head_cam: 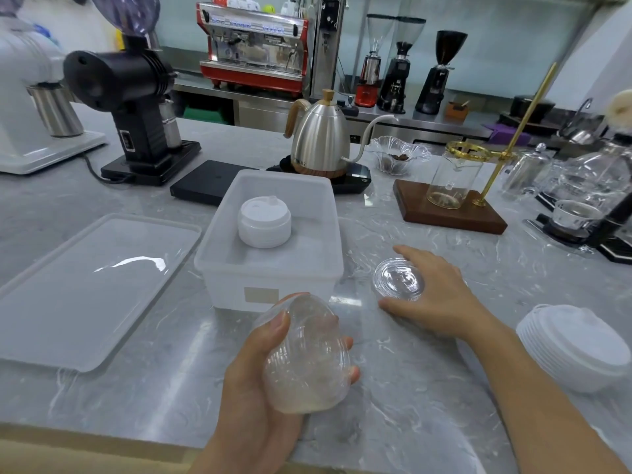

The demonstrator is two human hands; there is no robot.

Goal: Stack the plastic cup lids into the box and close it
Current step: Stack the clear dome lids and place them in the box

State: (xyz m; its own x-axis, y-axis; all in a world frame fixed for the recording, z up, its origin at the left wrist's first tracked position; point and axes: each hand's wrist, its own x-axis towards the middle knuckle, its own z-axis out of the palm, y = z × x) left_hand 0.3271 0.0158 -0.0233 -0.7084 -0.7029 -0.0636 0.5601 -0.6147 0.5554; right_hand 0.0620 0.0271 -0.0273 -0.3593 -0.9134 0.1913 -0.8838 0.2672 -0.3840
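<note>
Legible text: almost none. Gooseneck kettle point(320, 138), standing behind the open plastic box point(273, 265): small dark lettering low on its steel body, too blurred to read. Box front wall: one pale label point(261, 295), blank as far as can be seen. No other readable marks.

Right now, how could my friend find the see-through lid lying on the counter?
Start at the open plastic box in the middle of the grey counter. Just to its right, the right hand rests over one flat clear lid. It lies alone on the counter, unlike the clear stack the left hand holds or the white stacks.
</note>
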